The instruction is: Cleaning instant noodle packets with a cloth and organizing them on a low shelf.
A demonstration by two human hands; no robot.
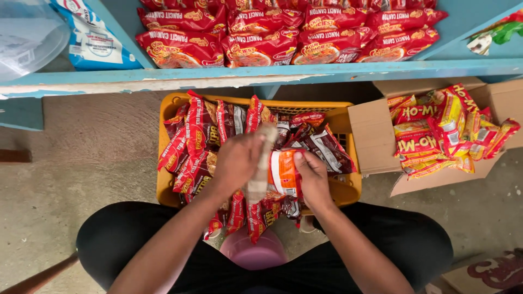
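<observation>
Rough grey concrete floor w/ even daylight, no hard shadows. Light blue wooden shelf runs across top, paint chipped along front edge, blue upright at left. Brown wooden stick at bottom left corner on floor
</observation>
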